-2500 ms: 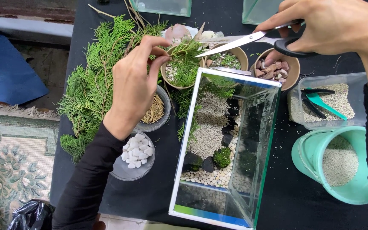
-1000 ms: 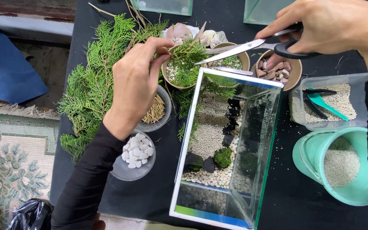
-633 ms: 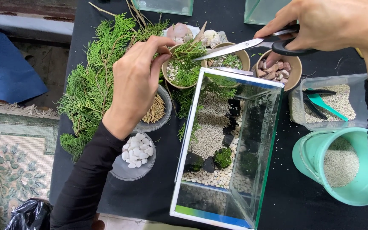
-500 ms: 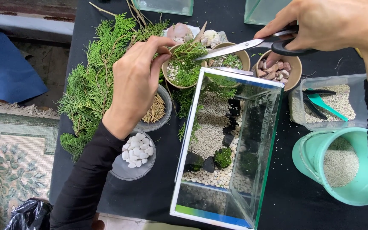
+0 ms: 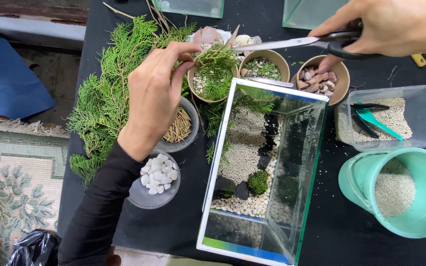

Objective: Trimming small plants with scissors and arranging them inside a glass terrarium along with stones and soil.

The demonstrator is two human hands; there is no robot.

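Green and feathery, a small cypress sprig point(image 5: 215, 56) is pinched in the grip of the left hand point(image 5: 154, 93), thumb and fingers closed together on its stem, just above a brown paper cup point(image 5: 212, 81) that already has cut greenery in it. The right hand point(image 5: 395, 27) has its grip closed around the black handles of the scissors point(image 5: 292, 43), and the long steel blades reach from this grip toward the sprig; the blades look nearly closed, with the tips close to the foliage. Judging from this, the trimming is in the middle: a big pile of uncut cypress branches point(image 5: 109, 93) lies on the far side of the left grip on the black worktop point(image 5: 183, 216). Below the two grips stands a rectangular glass tank point(image 5: 267, 172) with smooth clear walls; inside there are fine pale gravel, a line of dark stones and a small round moss ball, so the planting seems only begun. Near the left wrist a shallow dish holds rounded white pebbles point(image 5: 158, 173), and another holds dry straw-coloured needles point(image 5: 178, 125).
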